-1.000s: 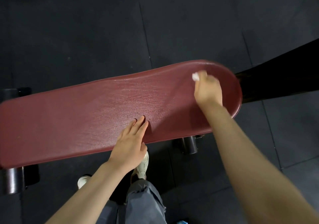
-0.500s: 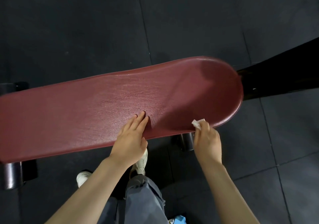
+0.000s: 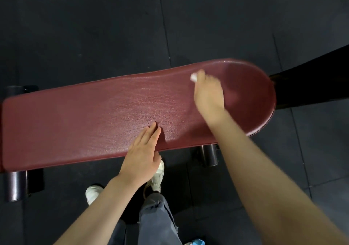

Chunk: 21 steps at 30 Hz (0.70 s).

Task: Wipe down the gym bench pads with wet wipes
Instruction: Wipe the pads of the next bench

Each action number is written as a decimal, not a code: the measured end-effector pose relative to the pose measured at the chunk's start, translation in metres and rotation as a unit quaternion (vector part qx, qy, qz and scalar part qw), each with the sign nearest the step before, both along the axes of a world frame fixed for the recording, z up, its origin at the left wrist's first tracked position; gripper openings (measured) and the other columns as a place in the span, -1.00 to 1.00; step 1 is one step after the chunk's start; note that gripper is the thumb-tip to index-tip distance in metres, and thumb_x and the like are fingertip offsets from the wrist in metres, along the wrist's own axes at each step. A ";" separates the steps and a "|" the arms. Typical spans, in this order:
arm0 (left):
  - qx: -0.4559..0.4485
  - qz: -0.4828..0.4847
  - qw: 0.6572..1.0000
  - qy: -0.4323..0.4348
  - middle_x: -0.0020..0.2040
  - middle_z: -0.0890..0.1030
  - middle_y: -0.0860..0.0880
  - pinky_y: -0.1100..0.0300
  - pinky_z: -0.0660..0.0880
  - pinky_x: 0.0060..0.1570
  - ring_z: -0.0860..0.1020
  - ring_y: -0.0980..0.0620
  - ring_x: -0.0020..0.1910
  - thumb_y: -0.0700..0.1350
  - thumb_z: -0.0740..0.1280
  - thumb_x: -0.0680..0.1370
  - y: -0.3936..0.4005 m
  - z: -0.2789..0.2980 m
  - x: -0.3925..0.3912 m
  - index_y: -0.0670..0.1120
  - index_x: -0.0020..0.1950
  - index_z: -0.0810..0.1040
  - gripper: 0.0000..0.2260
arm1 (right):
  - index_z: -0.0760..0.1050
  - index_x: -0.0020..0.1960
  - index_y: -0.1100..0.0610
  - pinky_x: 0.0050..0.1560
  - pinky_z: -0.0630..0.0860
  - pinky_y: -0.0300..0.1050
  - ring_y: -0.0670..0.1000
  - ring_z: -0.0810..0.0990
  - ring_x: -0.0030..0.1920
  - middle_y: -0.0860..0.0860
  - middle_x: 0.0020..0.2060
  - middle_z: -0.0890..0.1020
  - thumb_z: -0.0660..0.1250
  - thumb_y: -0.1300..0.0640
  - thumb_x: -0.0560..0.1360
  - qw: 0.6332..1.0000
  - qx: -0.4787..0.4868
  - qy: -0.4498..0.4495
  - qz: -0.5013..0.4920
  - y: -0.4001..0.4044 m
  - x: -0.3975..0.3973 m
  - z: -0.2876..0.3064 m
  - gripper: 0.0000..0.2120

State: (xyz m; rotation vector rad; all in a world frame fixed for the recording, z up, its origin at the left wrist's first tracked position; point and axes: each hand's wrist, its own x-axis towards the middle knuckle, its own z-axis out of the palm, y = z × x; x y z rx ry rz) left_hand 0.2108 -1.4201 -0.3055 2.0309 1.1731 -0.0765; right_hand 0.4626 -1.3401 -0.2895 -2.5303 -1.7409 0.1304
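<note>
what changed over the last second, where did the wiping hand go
The right hand, holding the wet wipe, swept from the far side of the bench pad down to its near edge, then back up to the far side, a little left of its start. The left hand stayed flat on the near edge, fingers straight. The pad did not visibly shift.

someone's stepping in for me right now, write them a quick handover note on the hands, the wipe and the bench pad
Right hand: grips the small bunched white wet wipe, pressing it on the long dark red leather-look bench pad near the far edge of its rounded end.
Left hand: flat, fingers straight, resting on the pad's near edge at mid-length, bracing.
Done: cannot tell from the surface; no clear wet trail shows. The wipe is working the rounded end.
Left: probably the long straight stretch toward the square end, then the spot under the left hand.
</note>
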 end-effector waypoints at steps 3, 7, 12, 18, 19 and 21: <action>-0.002 0.008 1.000 0.003 0.63 -0.07 0.12 0.20 -0.13 0.52 -0.09 0.07 0.61 -0.16 0.21 0.62 0.002 0.001 -0.008 0.02 0.64 -0.02 -0.36 | 0.55 0.01 0.19 -0.27 0.45 -0.04 0.13 0.53 -0.37 0.09 -0.28 0.62 0.28 0.45 0.36 0.997 -0.019 0.059 0.044 -0.100 -0.031 -0.004 -0.70; -0.004 0.030 0.999 0.023 0.63 -0.07 0.10 0.14 -0.09 0.54 -0.07 0.02 0.61 -0.15 0.20 0.62 0.010 -0.001 -0.017 0.00 0.64 -0.01 -0.36 | 0.55 0.00 0.13 -0.26 0.48 -0.11 0.00 0.45 -0.43 -0.04 -0.33 0.55 0.38 0.38 0.43 0.994 -0.087 0.056 0.025 -0.151 -0.037 -0.004 -0.79; 0.013 0.017 0.999 0.036 0.64 -0.04 0.06 0.09 -0.11 0.53 -0.05 0.00 0.61 -0.15 0.22 0.62 0.010 -0.005 -0.026 -0.02 0.64 0.01 -0.37 | 0.55 -0.04 0.30 -0.33 0.48 0.04 0.25 0.56 -0.37 0.23 -0.34 0.58 0.33 0.40 0.47 0.989 0.042 -0.022 0.138 -0.033 -0.007 0.004 -0.91; 0.015 0.019 0.999 0.028 0.64 -0.07 0.08 0.11 -0.14 0.53 -0.09 0.02 0.61 -0.16 0.22 0.61 0.001 -0.009 -0.031 -0.01 0.64 0.00 -0.35 | 0.40 0.17 0.26 -0.03 0.43 0.05 0.25 0.59 -0.01 0.24 -0.03 0.63 0.18 0.35 0.55 0.998 -0.021 -0.058 0.027 0.072 0.016 0.001 -0.80; 0.010 0.021 0.999 0.027 0.64 -0.08 0.09 0.11 -0.13 0.53 -0.10 0.03 0.61 -0.16 0.22 0.62 -0.001 -0.009 -0.032 0.00 0.64 -0.01 -0.35 | 0.41 0.17 0.26 -0.04 0.43 0.05 0.26 0.59 -0.02 0.24 -0.03 0.63 0.18 0.35 0.55 0.999 -0.009 -0.046 0.020 0.061 0.010 0.000 -0.79; -0.001 0.020 0.999 0.026 0.63 -0.11 0.11 0.11 -0.13 0.53 -0.13 0.04 0.61 -0.16 0.22 0.62 -0.001 -0.009 -0.034 0.02 0.64 -0.04 -0.34 | 0.44 0.17 0.28 -0.12 0.47 0.08 0.27 0.59 -0.10 0.26 -0.08 0.62 0.19 0.36 0.54 0.999 -0.005 -0.034 0.029 0.013 -0.008 -0.001 -0.78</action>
